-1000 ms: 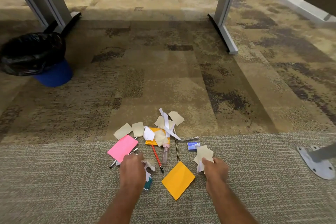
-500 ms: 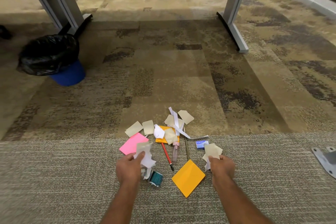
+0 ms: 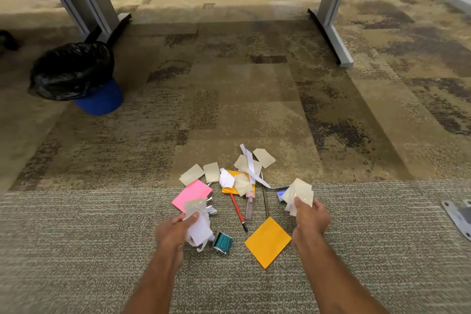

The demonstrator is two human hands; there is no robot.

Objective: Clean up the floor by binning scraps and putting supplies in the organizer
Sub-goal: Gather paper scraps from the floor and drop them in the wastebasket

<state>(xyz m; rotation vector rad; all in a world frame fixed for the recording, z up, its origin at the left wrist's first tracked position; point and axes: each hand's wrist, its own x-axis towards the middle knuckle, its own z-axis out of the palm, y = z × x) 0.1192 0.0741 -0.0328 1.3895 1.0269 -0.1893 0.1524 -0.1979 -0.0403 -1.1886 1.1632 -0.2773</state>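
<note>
My left hand grips a crumpled bunch of white and beige paper scraps just above the carpet. My right hand holds a fan of beige paper scraps. Between and beyond my hands lies the pile: a pink sticky pad, an orange sticky pad, a second orange pad under loose beige and white scraps, a red pen, a thin pencil, a small clear bottle, a teal stamp-like item and a blue eraser. The blue bin with a black liner stands far left.
Grey desk legs rise at the back right and another pair at the back left, just behind the bin. A grey metal foot plate lies at the right edge. No organizer is in view.
Both hands have lifted off the floor with their scraps; the left hand's bunch has come up from the pile. The view has shifted, bringing the bin further into frame.
</note>
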